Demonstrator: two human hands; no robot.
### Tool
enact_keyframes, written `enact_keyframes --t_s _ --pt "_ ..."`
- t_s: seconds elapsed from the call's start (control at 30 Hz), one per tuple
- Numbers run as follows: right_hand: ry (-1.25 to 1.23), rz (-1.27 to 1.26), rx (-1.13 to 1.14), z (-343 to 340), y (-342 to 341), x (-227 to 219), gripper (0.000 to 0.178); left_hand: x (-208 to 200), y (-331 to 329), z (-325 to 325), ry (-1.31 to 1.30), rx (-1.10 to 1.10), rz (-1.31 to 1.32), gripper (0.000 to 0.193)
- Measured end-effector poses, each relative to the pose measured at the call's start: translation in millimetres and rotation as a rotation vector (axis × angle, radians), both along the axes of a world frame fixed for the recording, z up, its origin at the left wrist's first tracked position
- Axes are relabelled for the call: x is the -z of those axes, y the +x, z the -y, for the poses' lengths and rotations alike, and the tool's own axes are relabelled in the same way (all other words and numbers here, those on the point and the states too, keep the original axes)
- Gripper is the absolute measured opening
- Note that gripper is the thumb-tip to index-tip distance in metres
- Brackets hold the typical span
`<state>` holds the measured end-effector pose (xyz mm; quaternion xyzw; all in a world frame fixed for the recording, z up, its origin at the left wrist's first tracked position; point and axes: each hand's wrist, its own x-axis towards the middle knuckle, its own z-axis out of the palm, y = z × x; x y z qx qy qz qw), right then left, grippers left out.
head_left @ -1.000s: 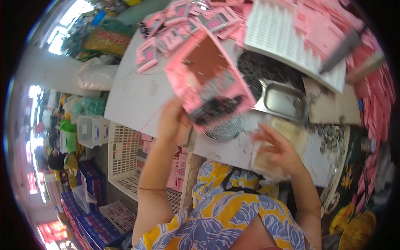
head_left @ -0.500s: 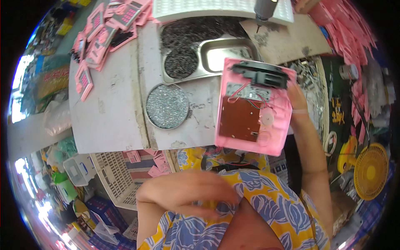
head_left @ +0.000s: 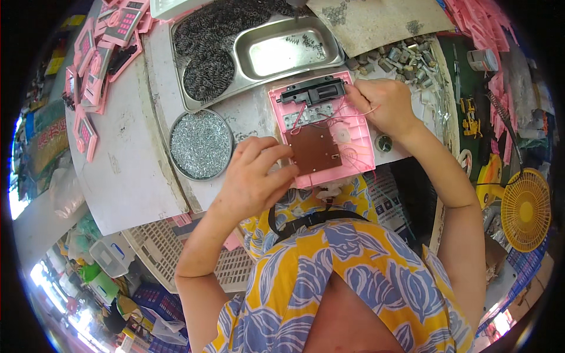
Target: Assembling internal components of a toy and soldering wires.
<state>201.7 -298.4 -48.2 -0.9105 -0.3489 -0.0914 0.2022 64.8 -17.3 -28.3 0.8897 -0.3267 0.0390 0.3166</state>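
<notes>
In the head view, a pink housing (head_left: 357, 134) is seen mid-frame, uncovered; a brown board (head_left: 316, 147) and black module (head_left: 315, 91) appear fitted, wires (head_left: 299, 119) left loose. Its left edge is touched by the left hand (head_left: 254, 175), fingers parted; the right hand (head_left: 387, 107) is curled at its upper-right corner, grip unclear.

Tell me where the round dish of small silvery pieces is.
In the head view, the dish sits left of centre on the white tabletop, just below the rectangular metal tray.
</notes>
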Motion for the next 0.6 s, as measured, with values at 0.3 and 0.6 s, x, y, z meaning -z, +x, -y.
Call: enact_keyframes --t_s 0.3,0.6 --pt "-0.034 -0.327 -0.012 11.1 -8.0 -45.7 0.028 -5.4 -10.7 9.2 0.091 -0.011 -0.021 0.040" --pt "0.038 -0.327 -0.239 48.0 -123.9 5.9 0.061 11.0 -13.8 33.2 -0.128 0.174 -0.025 0.032"
